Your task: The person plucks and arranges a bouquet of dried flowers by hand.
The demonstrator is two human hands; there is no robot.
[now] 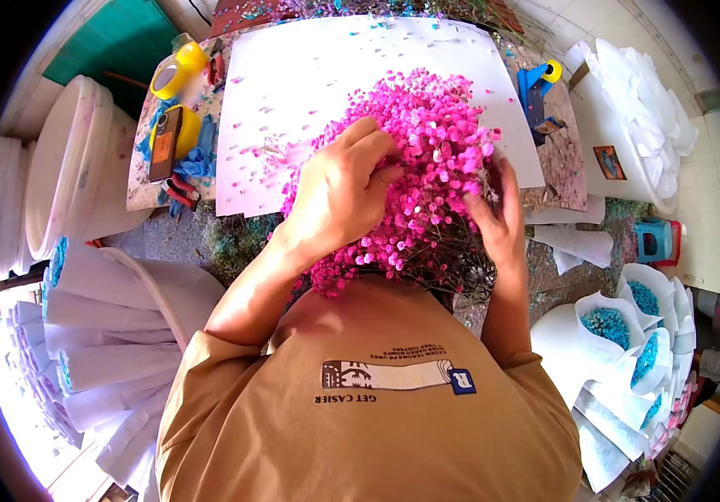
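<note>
A large bunch of bright pink baby's breath (427,159) leans against my chest, over the near edge of a white sheet (293,84). My left hand (347,180) is closed at the top left of the bunch, its fingers curled and pinching among the blossoms; what exactly lies between the fingertips is hidden. On the bunch's right side, my right hand (500,217) grips it, with the thumb in front and the fingers partly behind the flowers. Thin brown stems show at the lower right of the bunch. Loose pink petals lie scattered over the sheet.
At the table's left are yellow tape rolls (168,79), a phone (165,144) and red-handled pliers (180,191). A blue tape dispenser (534,96) stands at the right. Wrapped blue bouquets (607,326) fill the lower right; white-wrapped bundles (101,322) stand left. A blue stool (651,240) is at far right.
</note>
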